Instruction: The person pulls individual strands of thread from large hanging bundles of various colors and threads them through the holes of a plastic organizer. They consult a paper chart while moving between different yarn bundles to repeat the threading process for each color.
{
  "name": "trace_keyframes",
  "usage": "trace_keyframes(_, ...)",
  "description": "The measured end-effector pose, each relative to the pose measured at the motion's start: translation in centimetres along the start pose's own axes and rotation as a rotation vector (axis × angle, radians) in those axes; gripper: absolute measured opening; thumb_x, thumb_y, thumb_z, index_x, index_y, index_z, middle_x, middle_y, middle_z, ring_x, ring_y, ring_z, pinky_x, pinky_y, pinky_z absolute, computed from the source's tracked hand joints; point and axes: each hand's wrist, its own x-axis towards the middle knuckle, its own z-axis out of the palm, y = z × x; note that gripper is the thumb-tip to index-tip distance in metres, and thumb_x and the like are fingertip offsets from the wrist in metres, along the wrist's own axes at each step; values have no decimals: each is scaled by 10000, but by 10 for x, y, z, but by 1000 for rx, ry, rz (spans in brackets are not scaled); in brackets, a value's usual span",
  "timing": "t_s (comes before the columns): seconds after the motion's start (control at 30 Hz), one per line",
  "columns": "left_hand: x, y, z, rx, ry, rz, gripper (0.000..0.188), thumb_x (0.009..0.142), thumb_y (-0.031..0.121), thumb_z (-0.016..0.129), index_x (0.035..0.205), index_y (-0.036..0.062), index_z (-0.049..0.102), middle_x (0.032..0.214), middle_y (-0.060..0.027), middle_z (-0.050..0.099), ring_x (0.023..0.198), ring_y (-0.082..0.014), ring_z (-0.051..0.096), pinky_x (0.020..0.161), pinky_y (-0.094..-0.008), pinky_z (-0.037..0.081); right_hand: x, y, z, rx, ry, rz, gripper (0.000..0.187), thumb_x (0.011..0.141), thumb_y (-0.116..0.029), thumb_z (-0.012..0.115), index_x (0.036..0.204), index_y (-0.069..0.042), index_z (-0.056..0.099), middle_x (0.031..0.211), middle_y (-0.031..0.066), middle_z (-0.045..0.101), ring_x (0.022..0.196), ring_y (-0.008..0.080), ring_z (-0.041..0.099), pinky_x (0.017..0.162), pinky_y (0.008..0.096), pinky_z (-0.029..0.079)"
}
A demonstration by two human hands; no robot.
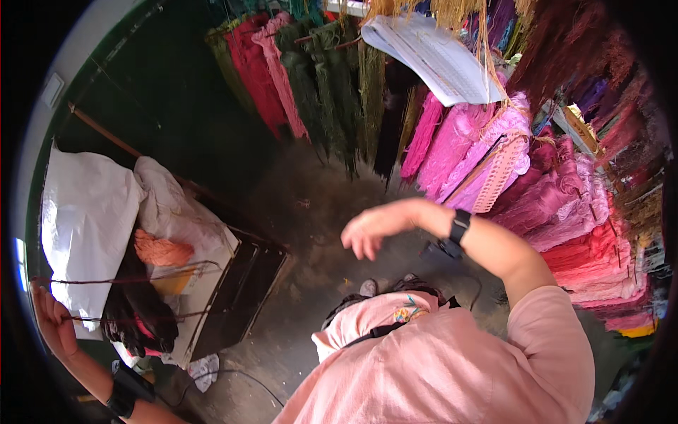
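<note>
Strands point(92, 283): dark, run in two thin lines from the left hand point(55, 321) across the worktop point(188, 338); we cannot make out how the far ends are held.
Left fingers: met by the strands at the rim of view; we cannot tell how tightly they are closed.
Right fingers: loosely bent and empty, the right hand point(374, 230) well apart from the strands.
Slip: with only one hand at the strands, we judge that a loose hold or a sudden slack could drop a line.
Tangle: the lines cross over the dark skein point(148, 318) in our view; a sag could mix them in, and like colours would hide it.
Snag: the orange skein point(164, 249) and white bag point(88, 212) lie near; a sideways pull might drag either.
Trip: cord point(247, 376) loops over the floor point(304, 353); we think a step back could catch it.
</note>
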Motion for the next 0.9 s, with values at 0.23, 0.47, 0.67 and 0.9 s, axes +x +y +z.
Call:
trace_keyframes(0.23, 38, -88, 15, 70, 621, 96, 362, 843, 48, 344, 1203, 22, 314, 548, 48, 146, 431, -36, 161, 362, -153, 161, -111, 69, 19, 507, 466, -334, 222, 783, -197, 513, 766, 22, 548, 435, -60, 327, 365, 24, 250, 348, 185, 186)
trace_keyframes(0.47, 46, -203, 177, 332, 121, 131, 223, 767, 105, 441, 977, 41, 481, 589, -4, 391, 485, -124, 364, 437, -246, 321, -168, 182, 4, -429, 1119, 57, 144, 731, -146, 525, 836, -58, 567, 585, 35, 508, 582, 126, 506, 514, 280, 394)
trace_keyframes(0.67, 33, -243, 238, 125, -172, -806, 58, 748, 109, 498, 733, 54, 508, 470, 49, 286, 386, -68, 259, 353, -192, 218, -103, 9, 17, -918, 1252, -846, 177, 756, -107, 484, 900, -8, 505, 924, 112, 500, 891, 258, 496, 750, 320, 404)
trace_keyframes(0.9, 18, -229, 373, 27, -752, -620, 132, 759, 146, 520, 739, 20, 487, 478, 54, 269, 387, -49, 227, 361, -195, 175, -19, -25, -26, -678, 1349, -863, 510, 861, -412, 226, 1071, 15, 410, 1049, 122, 462, 952, 202, 464, 819, 280, 350)
